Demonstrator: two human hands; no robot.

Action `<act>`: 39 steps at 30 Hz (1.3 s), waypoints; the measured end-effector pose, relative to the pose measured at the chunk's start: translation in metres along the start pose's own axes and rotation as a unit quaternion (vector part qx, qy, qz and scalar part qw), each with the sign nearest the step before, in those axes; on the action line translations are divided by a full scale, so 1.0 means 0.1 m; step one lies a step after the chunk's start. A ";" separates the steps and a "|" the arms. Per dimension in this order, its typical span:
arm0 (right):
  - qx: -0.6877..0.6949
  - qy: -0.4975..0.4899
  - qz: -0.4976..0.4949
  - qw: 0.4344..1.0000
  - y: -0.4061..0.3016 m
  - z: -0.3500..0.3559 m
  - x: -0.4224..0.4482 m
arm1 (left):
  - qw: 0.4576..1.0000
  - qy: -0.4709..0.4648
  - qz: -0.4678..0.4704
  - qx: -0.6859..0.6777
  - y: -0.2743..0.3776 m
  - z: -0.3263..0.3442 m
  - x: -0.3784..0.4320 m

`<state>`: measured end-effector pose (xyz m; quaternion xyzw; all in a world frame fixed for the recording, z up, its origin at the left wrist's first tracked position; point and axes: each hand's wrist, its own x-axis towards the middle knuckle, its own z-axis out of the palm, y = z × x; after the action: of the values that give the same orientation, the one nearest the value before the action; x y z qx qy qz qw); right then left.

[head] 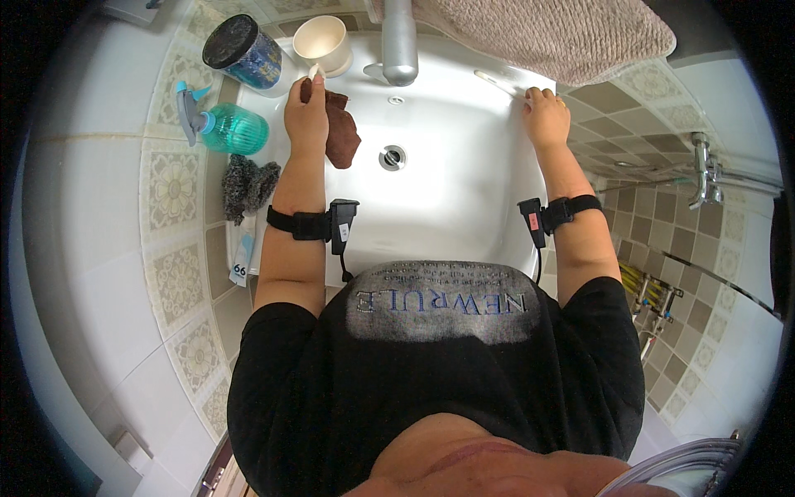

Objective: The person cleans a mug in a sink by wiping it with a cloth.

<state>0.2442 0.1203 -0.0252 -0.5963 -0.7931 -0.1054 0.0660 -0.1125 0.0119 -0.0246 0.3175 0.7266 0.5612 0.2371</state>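
My left hand (306,118) grips a brown cloth (341,133) that hangs over the left side of the white washbasin (435,205). Its thumb and fingertips also meet the handle of a cream cup (322,45), which stands on the basin's back left corner. At the back right rim, the fingers of my right hand (548,118) are closed around the near end of a slim white stick-shaped item (500,84), perhaps a toothbrush. The fingers hide that end.
A silver faucet (399,50) overhangs the basin above the drain (392,158). Along the left ledge are a dark-lidded canister (245,56), a green spray bottle (235,129), a grey scrubber (248,183) and a tube (242,258). A beige towel (553,37) hangs behind.
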 end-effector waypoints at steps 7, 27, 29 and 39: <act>0.003 -0.031 -0.019 0.999 0.03 0.09 0.06 | 1.000 -0.004 -0.008 0.020 0.07 0.01 -0.02; 0.624 -0.299 0.071 0.718 -0.32 -0.87 -0.38 | 1.000 -0.018 -0.002 0.014 -0.08 -0.02 0.04; 0.650 -0.307 0.082 0.691 -0.34 -0.84 -0.38 | 1.000 -0.018 -0.002 0.005 -0.12 -0.01 0.06; 0.608 -0.266 0.007 0.748 -0.61 -1.10 -0.57 | 0.995 -0.093 -0.016 0.013 -0.03 -0.36 -0.26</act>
<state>0.1989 0.0235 0.0631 -0.4395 -0.6710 0.5620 0.2017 -0.1204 -0.0308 -0.0186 0.3595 0.7135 0.5160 0.3090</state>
